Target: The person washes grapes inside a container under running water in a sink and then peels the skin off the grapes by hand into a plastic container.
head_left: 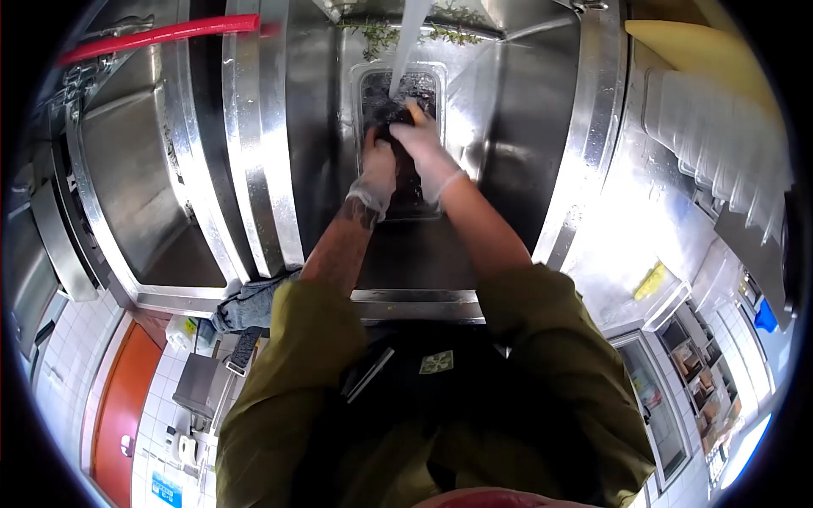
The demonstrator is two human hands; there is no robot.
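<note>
Inside the metal sink (pixel 326 169), a clear plastic tub (pixel 356 106) holds water and dark contents (pixel 385 110) that I cannot identify. A stream of water (pixel 408 42) runs down into the tub. My left hand (pixel 379 165), in a clear glove, reaches into the tub's left side; its fingertips are lost among the dark contents. From the right comes my right hand (pixel 426 151), gloved too, its thumb and one finger stretched apart over the dark contents. An orange patch (pixel 415 110) shows by that finger. Motion blurs both hands' tips.
Green sprigs (pixel 373 35) lie along the sink's far edge. A second basin (pixel 140 186) and a red hose (pixel 161 38) are at left. Clear plastic containers (pixel 711 127) stand in a row at right, near a yellow board (pixel 690 46). A grey cloth (pixel 250 305) hangs at the front edge.
</note>
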